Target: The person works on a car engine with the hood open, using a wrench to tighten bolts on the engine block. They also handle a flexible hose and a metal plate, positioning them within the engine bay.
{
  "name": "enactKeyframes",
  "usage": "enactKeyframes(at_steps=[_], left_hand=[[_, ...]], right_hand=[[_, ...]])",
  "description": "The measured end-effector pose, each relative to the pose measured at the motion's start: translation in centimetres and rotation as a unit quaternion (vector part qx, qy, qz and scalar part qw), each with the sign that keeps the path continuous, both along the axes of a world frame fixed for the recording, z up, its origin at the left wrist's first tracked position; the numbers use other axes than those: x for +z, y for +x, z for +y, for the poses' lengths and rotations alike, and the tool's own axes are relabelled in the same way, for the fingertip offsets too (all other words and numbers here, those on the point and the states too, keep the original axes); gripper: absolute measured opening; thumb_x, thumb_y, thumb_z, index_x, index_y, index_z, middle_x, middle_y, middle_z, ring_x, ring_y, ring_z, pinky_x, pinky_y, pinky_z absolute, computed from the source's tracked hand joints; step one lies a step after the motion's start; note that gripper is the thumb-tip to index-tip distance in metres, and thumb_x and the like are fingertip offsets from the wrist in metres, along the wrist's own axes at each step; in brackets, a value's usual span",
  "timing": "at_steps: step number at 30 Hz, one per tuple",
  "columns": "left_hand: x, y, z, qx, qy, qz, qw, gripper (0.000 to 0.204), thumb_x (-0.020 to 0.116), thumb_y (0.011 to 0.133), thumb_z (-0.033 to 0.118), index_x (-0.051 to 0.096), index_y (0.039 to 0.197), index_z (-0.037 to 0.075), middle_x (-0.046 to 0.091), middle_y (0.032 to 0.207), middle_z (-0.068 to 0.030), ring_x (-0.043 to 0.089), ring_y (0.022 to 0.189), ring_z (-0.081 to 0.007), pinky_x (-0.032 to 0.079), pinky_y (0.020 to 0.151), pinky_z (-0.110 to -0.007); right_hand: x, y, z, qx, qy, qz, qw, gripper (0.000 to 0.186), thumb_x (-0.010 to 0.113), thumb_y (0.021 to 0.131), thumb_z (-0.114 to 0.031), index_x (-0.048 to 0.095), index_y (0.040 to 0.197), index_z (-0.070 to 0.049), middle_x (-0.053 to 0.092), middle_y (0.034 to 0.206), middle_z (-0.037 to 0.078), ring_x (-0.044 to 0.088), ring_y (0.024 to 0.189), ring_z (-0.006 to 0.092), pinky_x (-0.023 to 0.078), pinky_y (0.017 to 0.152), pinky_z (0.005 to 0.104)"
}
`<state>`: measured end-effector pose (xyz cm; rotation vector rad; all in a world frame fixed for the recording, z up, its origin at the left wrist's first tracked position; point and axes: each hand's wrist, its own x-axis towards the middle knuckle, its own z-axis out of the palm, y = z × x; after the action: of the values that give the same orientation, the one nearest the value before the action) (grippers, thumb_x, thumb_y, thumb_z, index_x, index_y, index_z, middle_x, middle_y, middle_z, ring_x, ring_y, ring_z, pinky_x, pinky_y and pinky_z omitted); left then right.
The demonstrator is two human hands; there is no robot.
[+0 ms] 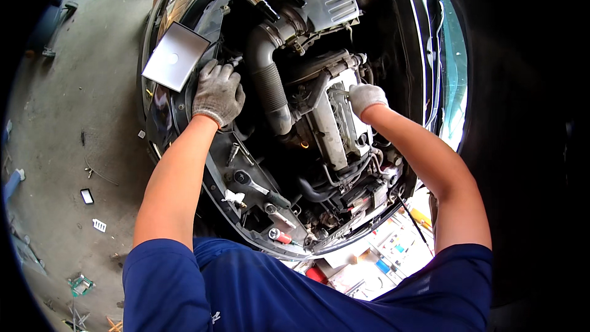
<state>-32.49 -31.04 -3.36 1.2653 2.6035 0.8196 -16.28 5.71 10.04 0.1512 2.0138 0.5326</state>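
Both hands wear grey knit gloves over an open car engine bay. My left hand (pixel 219 92) rests on the front panel, fingers lying over its inner edge beside the ribbed black intake hose (pixel 268 74); nothing shows in it. Over the top of the engine (pixel 335 129), my right hand (pixel 367 98) is closed, knuckles up, with a short metallic piece showing by its fingertips. What that piece is, I cannot make out. Several ignition coils (pixel 261 5) lie on the black plastic cover at the far side.
A silver flat box (pixel 176 55) sits on the front edge. Along the near panel lie a ratchet (pixel 261 188), small metal sockets (pixel 233 154), a crumpled white scrap (pixel 233 197) and a red-handled tool (pixel 280 235). The windshield (pixel 452 67) is at right. Scattered bits lie on the concrete floor (pixel 86 110).
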Motion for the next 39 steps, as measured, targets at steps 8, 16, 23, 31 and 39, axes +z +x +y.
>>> enactKeyframes(at_steps=[8, 16, 23, 31, 39], left_hand=[[0.3, 0.1, 0.0, -0.005, -0.011, -0.018, 1.000, 0.023, 0.071, 0.094, 0.024, 0.077, 0.106, 0.006, 0.071, 0.125, -0.0149, 0.065, 0.126, -0.0334, 0.035, 0.130, -0.052], [0.9, 0.7, 1.5, -0.026, 0.018, -0.014, 0.999, 0.023, 0.070, 0.094, 0.024, 0.077, 0.107, 0.006, 0.071, 0.125, -0.0147, 0.065, 0.126, -0.0330, 0.036, 0.130, -0.053], [0.3, 0.0, -0.3, 0.000, -0.021, -0.020, 1.000, 0.024, 0.071, 0.094, 0.025, 0.077, 0.107, 0.006, 0.071, 0.127, -0.0156, 0.064, 0.129, -0.0329, 0.035, 0.130, -0.053], [0.4, 0.1, -0.1, -0.006, -0.021, -0.019, 1.000, 0.025, 0.071, 0.094, 0.025, 0.077, 0.108, 0.005, 0.072, 0.127, -0.0161, 0.065, 0.128, -0.0339, 0.035, 0.130, -0.053], [0.4, 0.3, 0.1, -0.009, -0.023, -0.014, 1.000, 0.026, 0.070, 0.095, 0.025, 0.077, 0.110, 0.005, 0.072, 0.129, -0.0161, 0.065, 0.129, -0.0336, 0.034, 0.131, -0.052]], right_hand=[[-0.2, -0.8, -0.6, -0.073, 0.007, -0.017, 0.997, 0.032, 0.060, 0.110, -0.024, 0.083, 0.122, -0.005, 0.084, 0.118, 0.023, 0.083, 0.108, 0.0389, 0.066, 0.091, 0.0521], [-7.6, 4.8, 9.0, -0.219, 0.004, -0.229, 0.948, 0.059, 0.046, 0.120, -0.051, 0.073, 0.145, -0.004, 0.082, 0.117, 0.014, 0.077, 0.096, 0.0327, 0.061, 0.088, 0.0484], [-0.5, -0.1, -2.3, 0.031, -0.014, 0.012, 0.999, 0.028, 0.055, 0.109, -0.014, 0.079, 0.121, -0.005, 0.085, 0.114, 0.018, 0.084, 0.104, 0.0360, 0.066, 0.088, 0.0489], [-0.8, -1.1, -0.9, -0.095, -0.004, -0.014, 0.995, 0.031, 0.062, 0.106, -0.015, 0.082, 0.127, -0.006, 0.083, 0.121, 0.024, 0.082, 0.110, 0.0413, 0.067, 0.093, 0.0499], [-3.4, -1.9, 1.3, -0.047, -0.017, -0.263, 0.963, 0.044, 0.072, 0.100, -0.007, 0.074, 0.144, -0.005, 0.082, 0.128, 0.020, 0.082, 0.116, 0.0361, 0.067, 0.089, 0.0474]])
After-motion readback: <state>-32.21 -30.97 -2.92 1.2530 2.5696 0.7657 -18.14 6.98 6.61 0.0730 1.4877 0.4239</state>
